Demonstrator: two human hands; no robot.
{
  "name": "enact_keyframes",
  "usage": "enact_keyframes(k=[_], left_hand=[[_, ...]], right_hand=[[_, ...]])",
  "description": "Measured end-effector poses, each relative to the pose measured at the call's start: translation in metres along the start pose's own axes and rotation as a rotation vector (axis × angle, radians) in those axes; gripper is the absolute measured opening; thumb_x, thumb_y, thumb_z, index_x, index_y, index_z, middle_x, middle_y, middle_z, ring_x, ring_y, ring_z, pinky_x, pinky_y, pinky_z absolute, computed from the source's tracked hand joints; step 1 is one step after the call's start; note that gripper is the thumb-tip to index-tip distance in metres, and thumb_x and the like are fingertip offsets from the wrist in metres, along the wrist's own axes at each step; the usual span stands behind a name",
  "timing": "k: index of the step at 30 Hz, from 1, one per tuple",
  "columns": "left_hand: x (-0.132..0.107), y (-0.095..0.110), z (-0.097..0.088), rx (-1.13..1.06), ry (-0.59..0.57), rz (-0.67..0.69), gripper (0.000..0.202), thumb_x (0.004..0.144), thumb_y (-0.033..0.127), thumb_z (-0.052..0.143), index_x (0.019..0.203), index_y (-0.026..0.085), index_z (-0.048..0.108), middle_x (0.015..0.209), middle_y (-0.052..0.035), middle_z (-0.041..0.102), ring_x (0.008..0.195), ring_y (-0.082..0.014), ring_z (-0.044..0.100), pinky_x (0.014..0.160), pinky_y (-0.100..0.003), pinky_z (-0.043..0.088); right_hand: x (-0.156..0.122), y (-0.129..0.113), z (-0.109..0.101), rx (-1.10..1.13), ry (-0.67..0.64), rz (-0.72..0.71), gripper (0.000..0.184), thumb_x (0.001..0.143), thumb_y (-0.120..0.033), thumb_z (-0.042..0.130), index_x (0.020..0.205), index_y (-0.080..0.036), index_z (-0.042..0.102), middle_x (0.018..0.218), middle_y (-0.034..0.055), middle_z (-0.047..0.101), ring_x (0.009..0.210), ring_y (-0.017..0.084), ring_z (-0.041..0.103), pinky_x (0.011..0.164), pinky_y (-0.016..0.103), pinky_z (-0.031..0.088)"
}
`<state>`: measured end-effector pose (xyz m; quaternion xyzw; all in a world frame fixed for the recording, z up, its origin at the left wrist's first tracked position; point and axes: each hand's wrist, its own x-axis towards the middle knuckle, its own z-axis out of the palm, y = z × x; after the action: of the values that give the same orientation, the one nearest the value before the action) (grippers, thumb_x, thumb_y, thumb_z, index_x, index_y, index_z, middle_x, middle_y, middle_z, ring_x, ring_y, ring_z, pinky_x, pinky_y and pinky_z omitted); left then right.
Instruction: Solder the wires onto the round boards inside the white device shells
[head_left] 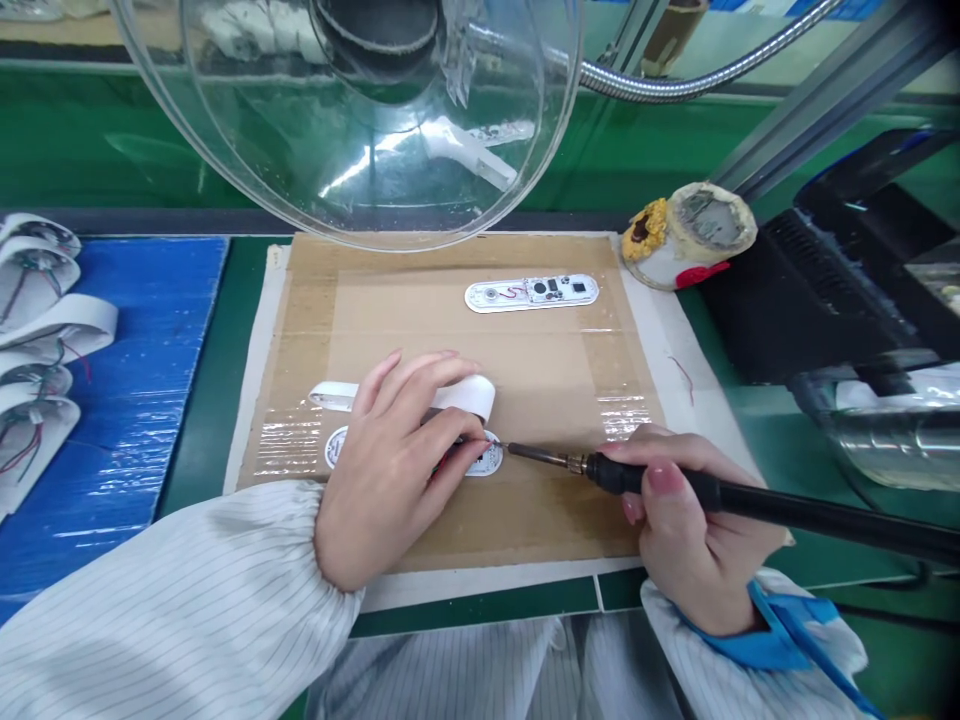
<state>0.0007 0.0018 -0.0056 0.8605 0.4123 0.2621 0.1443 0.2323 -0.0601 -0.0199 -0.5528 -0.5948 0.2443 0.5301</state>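
My right hand [694,510] is wrapped round a black soldering iron [645,478], its tip pointing left. That tip touches or nearly touches the right end of a white circuit board [491,460] lying on the cardboard. Over the board's middle is my left hand [409,450], thumb and forefinger pinched close to the iron's tip. A thin wire, partly red, seems to be in the pinch; the fingers hide most of it. Just behind these fingers lies a white curved plastic strip [476,395], partly covered by the left hand.
A second circuit board [532,292] lies farther back on the cardboard mat [405,330]. A clear round fume hood [360,200] hangs above. A tin [709,230] and a black holder [795,290] stand at right. Several white curved parts with wires [37,420] lie on blue sheeting [150,400] at left.
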Motion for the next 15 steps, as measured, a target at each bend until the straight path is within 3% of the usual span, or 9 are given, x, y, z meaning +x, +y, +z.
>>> enact_keyframes(k=[8,15], left_hand=[[0.0005,-0.0016,-0.0017,-0.045,-0.034,0.009,0.011,0.094,0.017,0.058,0.091,0.023,0.066,0.133,-0.0056,0.058,0.129,-0.0221,0.049,0.112,-0.048,0.031],[0.0015,-0.0006,-0.0042,-0.047,-0.040,-0.005,0.010,0.094,0.017,0.058,0.090,0.022,0.066,0.131,-0.0059,0.059,0.128,-0.0223,0.049,0.111,-0.047,0.032]], right_hand=[[0.0015,-0.0015,-0.0002,0.015,0.000,-0.003,0.013,0.093,-0.023,0.059,0.093,-0.025,0.073,0.077,-0.0017,0.068,0.064,0.014,0.064,0.059,0.028,0.054],[0.0014,-0.0021,-0.0003,0.027,-0.064,-0.072,0.014,0.092,-0.021,0.060,0.096,-0.024,0.073,0.071,-0.0019,0.065,0.058,0.013,0.060,0.054,0.028,0.050]])
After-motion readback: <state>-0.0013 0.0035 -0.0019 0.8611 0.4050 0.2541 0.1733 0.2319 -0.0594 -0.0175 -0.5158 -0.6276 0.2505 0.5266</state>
